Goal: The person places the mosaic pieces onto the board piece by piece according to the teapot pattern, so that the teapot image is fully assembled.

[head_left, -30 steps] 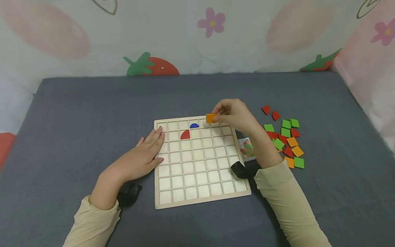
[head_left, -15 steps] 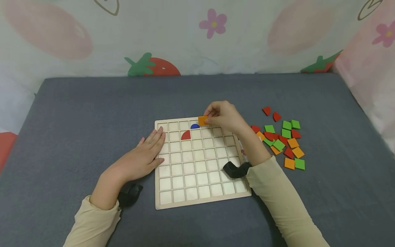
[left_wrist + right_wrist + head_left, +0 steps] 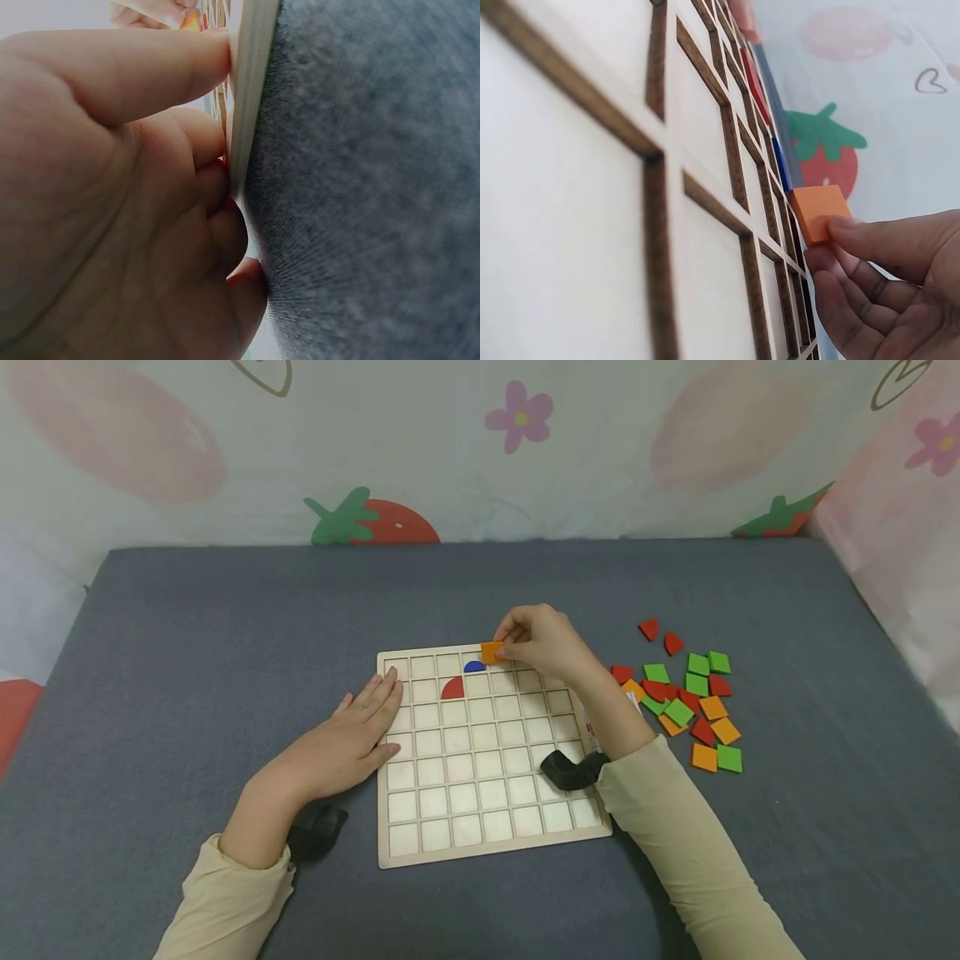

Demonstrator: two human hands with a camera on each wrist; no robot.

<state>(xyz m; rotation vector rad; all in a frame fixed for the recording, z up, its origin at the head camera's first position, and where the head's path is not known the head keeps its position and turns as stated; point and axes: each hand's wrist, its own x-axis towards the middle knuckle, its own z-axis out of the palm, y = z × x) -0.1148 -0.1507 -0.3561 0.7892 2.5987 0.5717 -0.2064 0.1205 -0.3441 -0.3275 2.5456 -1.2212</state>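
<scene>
An orange square tile (image 3: 491, 652) is pinched between the thumb and fingers of my right hand (image 3: 542, 642), at the far row of a wooden grid board (image 3: 495, 852). The right wrist view shows this orange tile (image 3: 820, 210) at the board's far side. Just left of it, a blue half-round tile (image 3: 474, 667) lies in a far-row cell. One row nearer sits a red quarter-round tile (image 3: 452, 687). My left hand (image 3: 341, 747) rests with straight fingers on the board's left edge. In the left wrist view its thumb (image 3: 150, 71) touches the board's rim (image 3: 251, 90).
Several green, red and orange tiles (image 3: 697, 684) lie in a loose pile right of the board. Two red tiles (image 3: 673, 644) lie apart behind them. A printed card (image 3: 592, 735) is mostly hidden under my right forearm. A grey cloth (image 3: 225, 610) covers the table.
My right hand has moved left along the far row with the orange tile, then stayed nearly still over the last half second. The left hand has kept its place on the board.
</scene>
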